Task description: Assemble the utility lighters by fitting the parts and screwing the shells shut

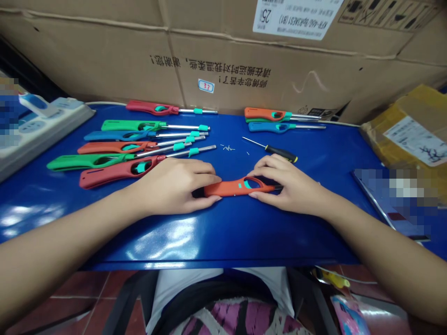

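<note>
An orange long-neck lighter (234,187) with a teal trigger lies flat on the blue table (223,237) between my hands. My left hand (174,186) is closed over its handle end, fingers pinching it. My right hand (288,184) grips the trigger end, and its fingers hide the metal tube. A black-and-yellow screwdriver (274,150) lies just beyond my right hand.
Several red, green and blue lighters (132,149) lie in a fan at the left, and one red lighter (153,108) further back. Three lighters (275,120) are stacked at the back right. Cardboard boxes (223,60) wall the back. A power strip (38,125) sits far left.
</note>
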Available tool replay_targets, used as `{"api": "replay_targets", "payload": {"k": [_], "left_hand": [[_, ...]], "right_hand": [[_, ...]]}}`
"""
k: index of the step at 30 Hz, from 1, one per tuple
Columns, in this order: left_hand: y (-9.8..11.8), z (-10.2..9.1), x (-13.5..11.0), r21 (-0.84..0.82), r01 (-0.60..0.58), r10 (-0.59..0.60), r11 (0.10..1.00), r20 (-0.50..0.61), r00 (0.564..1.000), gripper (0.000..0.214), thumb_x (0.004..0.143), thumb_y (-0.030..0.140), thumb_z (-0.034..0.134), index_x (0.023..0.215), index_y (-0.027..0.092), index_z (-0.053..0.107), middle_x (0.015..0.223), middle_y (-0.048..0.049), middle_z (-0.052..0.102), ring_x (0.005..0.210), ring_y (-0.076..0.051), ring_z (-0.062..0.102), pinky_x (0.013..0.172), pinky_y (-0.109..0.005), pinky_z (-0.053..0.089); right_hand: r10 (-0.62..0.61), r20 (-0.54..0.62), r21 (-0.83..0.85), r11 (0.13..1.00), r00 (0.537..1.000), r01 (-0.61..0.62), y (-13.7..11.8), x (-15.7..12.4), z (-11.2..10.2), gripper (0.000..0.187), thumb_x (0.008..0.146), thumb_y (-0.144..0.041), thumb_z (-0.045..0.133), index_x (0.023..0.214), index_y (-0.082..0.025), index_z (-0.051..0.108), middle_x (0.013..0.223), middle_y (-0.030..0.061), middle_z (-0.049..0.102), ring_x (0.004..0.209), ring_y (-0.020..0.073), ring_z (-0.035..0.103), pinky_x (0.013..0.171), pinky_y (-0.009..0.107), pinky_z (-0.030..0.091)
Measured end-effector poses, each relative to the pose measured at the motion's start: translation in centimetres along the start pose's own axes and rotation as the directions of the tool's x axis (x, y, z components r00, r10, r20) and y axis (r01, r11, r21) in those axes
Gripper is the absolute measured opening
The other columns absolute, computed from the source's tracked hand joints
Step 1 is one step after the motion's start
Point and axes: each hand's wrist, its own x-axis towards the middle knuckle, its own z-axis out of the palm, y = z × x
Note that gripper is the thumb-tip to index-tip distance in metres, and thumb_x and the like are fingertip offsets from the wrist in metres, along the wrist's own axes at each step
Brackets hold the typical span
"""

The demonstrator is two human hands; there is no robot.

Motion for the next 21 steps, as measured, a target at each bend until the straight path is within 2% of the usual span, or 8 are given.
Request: {"api": "replay_targets", "payload": {"k": [6, 9, 13, 21], "left_hand": [[0.5, -0.2, 0.2, -0.189, 0.19, -0.174, 0.963, 0.098, 0.98, 0.03, 0.092, 0.041, 0.071, 0.112, 0.02, 0.077, 0.105, -0.0039, 0.074, 0.084, -0.018, 0.072, 0.074, -0.028, 0.056], [0.9, -0.3, 0.4, -0.212, 0.244, -0.223, 0.946, 0.117, 0.968, 0.028, 0.089, 0.036, 0.075, 0.111, 0.019, 0.078, 0.098, -0.0039, 0.072, 0.08, -0.017, 0.07, 0.072, -0.027, 0.055], [1.4, -0.4, 0.5, -0.166, 0.247, -0.228, 0.955, 0.125, 0.966, 0.019, 0.09, 0.031, 0.072, 0.101, 0.017, 0.08, 0.094, -0.004, 0.071, 0.077, -0.017, 0.069, 0.07, -0.029, 0.054], [1.2, -0.3, 0.7, -0.227, 0.22, -0.209, 0.949, 0.073, 0.975, 0.022, 0.087, 0.029, 0.069, 0.104, 0.015, 0.076, 0.093, -0.0041, 0.07, 0.073, -0.015, 0.066, 0.066, -0.027, 0.051]], "right_hand": [[0.024, -0.008, 0.085, 0.996, 1.0, -0.023, 0.2, 0.0, 0.4, 0.03, 0.091, -0.028, 0.073, 0.119, -0.016, 0.071, 0.109, 0.01, 0.065, 0.101, 0.023, 0.062, 0.091, 0.039, 0.051], [0.053, -0.031, 0.115, 0.992, 0.998, -0.049, 0.2, 0.0, 0.6, 0.031, 0.089, -0.029, 0.076, 0.117, -0.016, 0.072, 0.107, 0.0098, 0.066, 0.097, 0.0227, 0.064, 0.087, 0.038, 0.053], [0.074, -0.037, 0.094, 0.993, 0.997, -0.071, 0.1, 0.0, 0.7, 0.03, 0.089, -0.032, 0.076, 0.115, -0.018, 0.074, 0.106, 0.0097, 0.068, 0.095, 0.0234, 0.066, 0.084, 0.038, 0.055], [0.022, -0.029, 0.074, 0.997, 0.999, -0.02, 0.2, -0.1, 0.5, 0.031, 0.09, -0.032, 0.074, 0.117, -0.018, 0.07, 0.105, 0.0095, 0.067, 0.087, 0.0208, 0.065, 0.076, 0.034, 0.055]]}}
